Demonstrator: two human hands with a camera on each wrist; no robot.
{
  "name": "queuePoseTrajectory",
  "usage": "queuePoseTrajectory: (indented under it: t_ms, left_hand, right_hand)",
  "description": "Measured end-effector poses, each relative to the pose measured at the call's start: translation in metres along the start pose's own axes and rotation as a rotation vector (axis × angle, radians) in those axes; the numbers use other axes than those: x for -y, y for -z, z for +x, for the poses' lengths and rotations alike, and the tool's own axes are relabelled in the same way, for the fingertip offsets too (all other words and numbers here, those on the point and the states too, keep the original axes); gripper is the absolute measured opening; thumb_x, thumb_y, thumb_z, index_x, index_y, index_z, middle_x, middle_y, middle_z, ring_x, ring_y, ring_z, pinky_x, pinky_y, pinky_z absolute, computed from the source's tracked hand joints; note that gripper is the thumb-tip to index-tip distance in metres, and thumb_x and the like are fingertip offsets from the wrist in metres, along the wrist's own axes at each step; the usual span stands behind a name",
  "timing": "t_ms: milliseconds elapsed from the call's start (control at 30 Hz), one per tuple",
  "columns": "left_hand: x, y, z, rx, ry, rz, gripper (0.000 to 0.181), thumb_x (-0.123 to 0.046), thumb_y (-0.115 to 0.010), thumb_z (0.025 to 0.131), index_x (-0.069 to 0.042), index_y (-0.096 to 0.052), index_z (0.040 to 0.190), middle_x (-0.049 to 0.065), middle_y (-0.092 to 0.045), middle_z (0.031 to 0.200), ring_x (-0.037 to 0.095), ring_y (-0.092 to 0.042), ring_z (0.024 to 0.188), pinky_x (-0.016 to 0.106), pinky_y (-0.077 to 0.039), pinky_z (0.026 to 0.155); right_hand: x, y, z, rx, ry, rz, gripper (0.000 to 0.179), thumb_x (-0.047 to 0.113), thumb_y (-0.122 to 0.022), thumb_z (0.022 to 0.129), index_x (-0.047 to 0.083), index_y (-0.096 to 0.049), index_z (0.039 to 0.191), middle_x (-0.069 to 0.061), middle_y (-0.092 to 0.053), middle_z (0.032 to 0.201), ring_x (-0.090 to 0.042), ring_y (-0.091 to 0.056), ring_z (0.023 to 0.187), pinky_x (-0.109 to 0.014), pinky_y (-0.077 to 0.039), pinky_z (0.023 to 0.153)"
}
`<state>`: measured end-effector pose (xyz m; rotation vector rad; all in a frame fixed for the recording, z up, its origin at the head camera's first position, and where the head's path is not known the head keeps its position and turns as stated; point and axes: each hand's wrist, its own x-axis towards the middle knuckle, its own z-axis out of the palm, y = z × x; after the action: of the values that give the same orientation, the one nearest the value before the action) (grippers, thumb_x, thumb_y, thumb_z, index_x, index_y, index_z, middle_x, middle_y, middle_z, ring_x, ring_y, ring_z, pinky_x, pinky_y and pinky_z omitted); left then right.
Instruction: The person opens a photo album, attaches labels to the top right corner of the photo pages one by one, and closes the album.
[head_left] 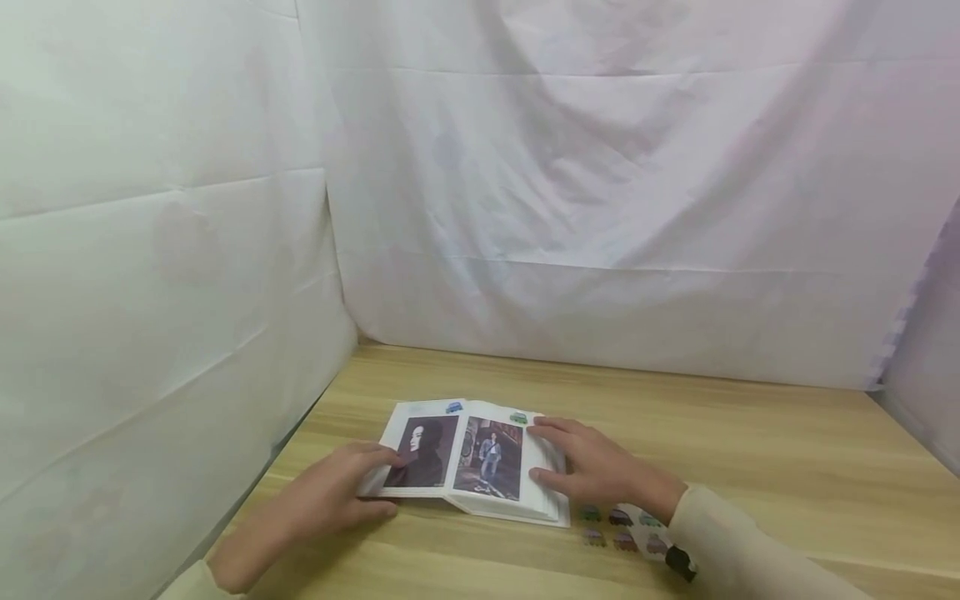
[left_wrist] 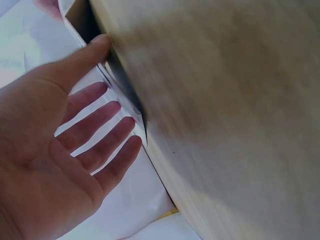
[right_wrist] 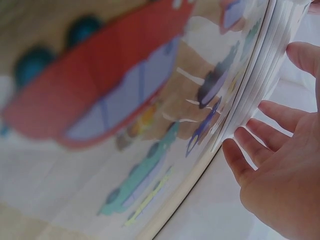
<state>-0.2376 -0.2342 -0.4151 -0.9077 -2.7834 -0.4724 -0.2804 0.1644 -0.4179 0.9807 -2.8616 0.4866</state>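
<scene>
An open photo album [head_left: 536, 502] lies on the table. A dark portrait photo [head_left: 427, 467] fills its left page; a photo of a standing figure [head_left: 491, 462] is on the right one. Above the photos are a blue car sticker [head_left: 454, 407] and a green car sticker [head_left: 519, 417]. My left hand [head_left: 341, 487] rests at the album's left edge, fingers over the page, thumb by the near edge. On the opposite side, my right hand [head_left: 600, 467] touches the right page's outer edge with spread fingers. The page stack [right_wrist: 265, 65] shows beside its fingertips.
A clear sheet of car stickers [head_left: 621, 537] lies under my right forearm, close to the album's near right corner. White cloth [head_left: 585, 208] hangs behind and to the left of the wooden table [head_left: 750, 467]. A small black object [head_left: 680, 563] is at the right wrist.
</scene>
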Motion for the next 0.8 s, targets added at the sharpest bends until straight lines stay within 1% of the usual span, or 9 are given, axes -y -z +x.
queuePoseTrajectory:
  t_ms: [167,267,333,433,500,567,667,733,800]
  left_hand:
    - [-0.002,-0.003,0.000,-0.023,0.011,0.074,0.045,-0.034,-0.083,0.081,-0.024,-0.068,0.123,0.004,-0.068,0.124,0.017,-0.064,0.111,0.041,-0.057,0.087]
    - [-0.004,0.000,-0.001,-0.052,0.022,0.115,0.046,-0.035,-0.083,0.080,-0.026,-0.068,0.122,0.003,-0.070,0.123,0.018,-0.066,0.110,0.041,-0.058,0.085]
    - [-0.005,0.002,-0.001,-0.089,0.010,0.132,0.045,-0.036,-0.083,0.080,-0.026,-0.069,0.121,0.002,-0.071,0.121,0.019,-0.068,0.109,0.041,-0.058,0.085]
    - [-0.004,0.006,0.000,-0.155,-0.033,0.141,0.044,-0.035,-0.084,0.080,-0.023,-0.071,0.120,0.002,-0.072,0.122,0.020,-0.068,0.111,0.043,-0.058,0.089]
    - [-0.003,0.008,0.001,-0.201,-0.077,0.153,0.044,-0.034,-0.084,0.080,-0.021,-0.072,0.120,0.004,-0.071,0.125,0.024,-0.067,0.114,0.045,-0.057,0.092]
    - [-0.002,0.010,0.002,-0.240,-0.100,0.157,0.044,-0.033,-0.085,0.079,-0.021,-0.072,0.120,0.007,-0.068,0.131,0.029,-0.064,0.119,0.049,-0.056,0.094]
    - [-0.004,0.012,0.003,-0.282,-0.105,0.143,0.045,-0.031,-0.086,0.078,-0.022,-0.073,0.121,0.011,-0.061,0.141,0.035,-0.058,0.127,0.052,-0.053,0.099]
    - [-0.006,0.014,0.004,-0.287,-0.091,0.117,0.045,-0.031,-0.086,0.079,-0.024,-0.073,0.121,0.012,-0.056,0.146,0.036,-0.054,0.132,0.053,-0.051,0.102]
    - [-0.008,0.014,0.004,-0.278,-0.076,0.091,0.045,-0.031,-0.086,0.080,-0.023,-0.073,0.122,0.013,-0.052,0.149,0.035,-0.050,0.135,0.052,-0.049,0.105]
  right_hand:
    - [0.000,-0.001,0.001,0.004,0.006,-0.006,0.068,0.058,-0.057,0.096,0.018,-0.049,0.149,-0.009,-0.044,0.157,-0.033,-0.045,0.143,-0.058,-0.039,0.113]
    - [0.000,-0.001,0.002,0.003,0.016,-0.004,0.068,0.057,-0.058,0.096,0.017,-0.048,0.149,-0.010,-0.043,0.157,-0.034,-0.045,0.142,-0.059,-0.038,0.113]
    - [0.000,-0.001,0.003,0.003,0.016,-0.002,0.068,0.057,-0.058,0.096,0.017,-0.048,0.150,-0.010,-0.043,0.158,-0.035,-0.045,0.142,-0.060,-0.038,0.113]
    - [0.000,0.000,0.004,0.008,0.000,0.000,0.069,0.057,-0.058,0.095,0.017,-0.047,0.150,-0.010,-0.042,0.159,-0.035,-0.044,0.142,-0.060,-0.038,0.113]
    - [-0.001,0.000,0.003,0.014,-0.013,0.002,0.069,0.057,-0.058,0.095,0.018,-0.047,0.150,-0.009,-0.041,0.159,-0.035,-0.044,0.143,-0.060,-0.037,0.114]
    - [-0.001,0.000,0.003,0.017,-0.019,0.006,0.068,0.058,-0.058,0.095,0.018,-0.047,0.150,-0.009,-0.041,0.159,-0.035,-0.043,0.143,-0.060,-0.036,0.114]
    - [-0.001,0.000,0.002,0.024,-0.022,0.009,0.069,0.058,-0.057,0.095,0.019,-0.046,0.151,-0.008,-0.041,0.159,-0.034,-0.042,0.144,-0.060,-0.036,0.115]
    - [-0.002,0.000,0.001,0.021,-0.017,0.010,0.068,0.057,-0.058,0.096,0.018,-0.047,0.151,-0.009,-0.041,0.159,-0.034,-0.042,0.144,-0.060,-0.036,0.115]
    - [-0.002,0.000,0.001,0.019,-0.015,0.010,0.068,0.057,-0.058,0.095,0.018,-0.047,0.151,-0.008,-0.041,0.159,-0.034,-0.043,0.143,-0.060,-0.036,0.114]
